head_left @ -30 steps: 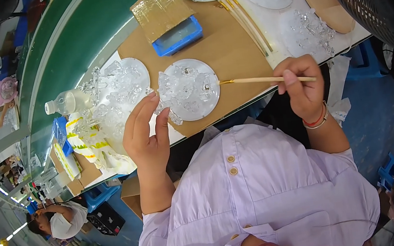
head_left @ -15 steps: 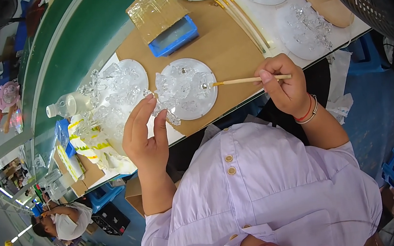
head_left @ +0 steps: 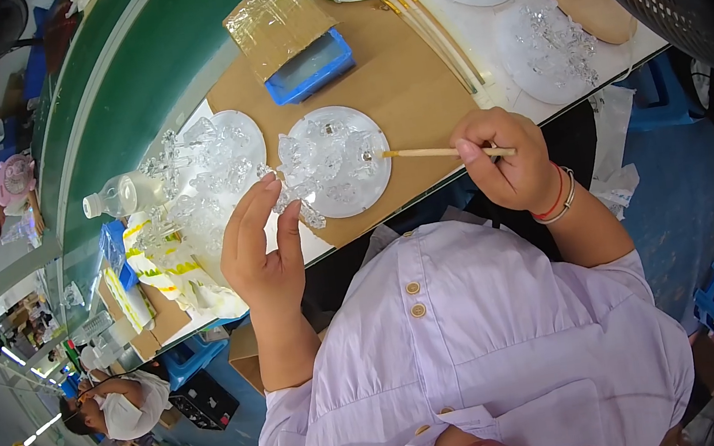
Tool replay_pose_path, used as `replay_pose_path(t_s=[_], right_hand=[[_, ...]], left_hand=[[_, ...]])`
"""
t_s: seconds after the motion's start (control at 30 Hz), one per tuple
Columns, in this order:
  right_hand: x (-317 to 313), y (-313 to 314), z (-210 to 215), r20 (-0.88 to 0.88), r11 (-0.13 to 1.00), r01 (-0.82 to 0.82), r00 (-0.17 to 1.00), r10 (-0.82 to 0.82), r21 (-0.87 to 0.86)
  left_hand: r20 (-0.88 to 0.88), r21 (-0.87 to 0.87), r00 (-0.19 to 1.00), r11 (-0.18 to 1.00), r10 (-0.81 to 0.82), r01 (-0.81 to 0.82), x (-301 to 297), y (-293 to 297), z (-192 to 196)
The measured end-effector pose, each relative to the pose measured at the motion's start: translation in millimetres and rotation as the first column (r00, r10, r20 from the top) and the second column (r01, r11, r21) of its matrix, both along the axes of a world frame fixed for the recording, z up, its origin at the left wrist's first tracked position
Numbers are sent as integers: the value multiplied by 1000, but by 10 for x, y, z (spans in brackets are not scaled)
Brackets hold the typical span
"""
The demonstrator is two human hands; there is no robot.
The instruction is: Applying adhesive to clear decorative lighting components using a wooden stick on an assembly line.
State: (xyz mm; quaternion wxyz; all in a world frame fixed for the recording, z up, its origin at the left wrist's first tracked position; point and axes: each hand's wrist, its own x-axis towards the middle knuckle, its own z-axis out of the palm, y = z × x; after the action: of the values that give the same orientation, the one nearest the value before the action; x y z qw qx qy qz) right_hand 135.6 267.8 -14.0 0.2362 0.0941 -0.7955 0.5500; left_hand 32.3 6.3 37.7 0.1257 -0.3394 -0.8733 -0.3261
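So the plate [head_left: 373, 184] sits on the cardboard [head_left: 415, 113] right in front of the person, and I'd call it partway done: clear bits [head_left: 314, 161] crowd the middle and left, while the lower right rim looks pretty bare. Right hand [head_left: 505, 160] has a brush [head_left: 429, 153] pinched in its fingers, tip right by the plate's right edge, near a shiny spot. Left hand [head_left: 261, 244] is half curled, fingertips and thumb around the bits at the left edge; can't tell if it's actually gripping one. Can't tell whether anything's fixed down, either. The second plate [head_left: 243, 123] just left is loaded too, and the three far plates [head_left: 527, 82] carry their own clusters, so those look about as full or fuller, no idea if they're finished. Blue box [head_left: 317, 78] stands beyond the plate, spare brushes [head_left: 434, 40] to its right.
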Motion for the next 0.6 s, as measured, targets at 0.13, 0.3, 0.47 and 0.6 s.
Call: replay_pose_path(t_s=[0.13, 0.3, 0.47, 0.6], right_hand=[[-58, -9, 15, -28, 998, 53, 998, -52, 15], [-53, -24, 29, -48, 995, 22, 999, -17, 100], [11, -54, 83, -91, 989, 32, 996, -19, 145], [13, -65, 70, -147, 970, 44, 989, -9, 237]], left_hand=[[-12, -2, 1000, 1000, -3, 3, 0, 10, 17], [-16, -20, 1000, 1000, -5, 5, 7, 5, 40], [-19, -13, 1000, 1000, -11, 11, 30, 6, 47], [-18, -24, 1000, 1000, -5, 5, 37, -6, 33]])
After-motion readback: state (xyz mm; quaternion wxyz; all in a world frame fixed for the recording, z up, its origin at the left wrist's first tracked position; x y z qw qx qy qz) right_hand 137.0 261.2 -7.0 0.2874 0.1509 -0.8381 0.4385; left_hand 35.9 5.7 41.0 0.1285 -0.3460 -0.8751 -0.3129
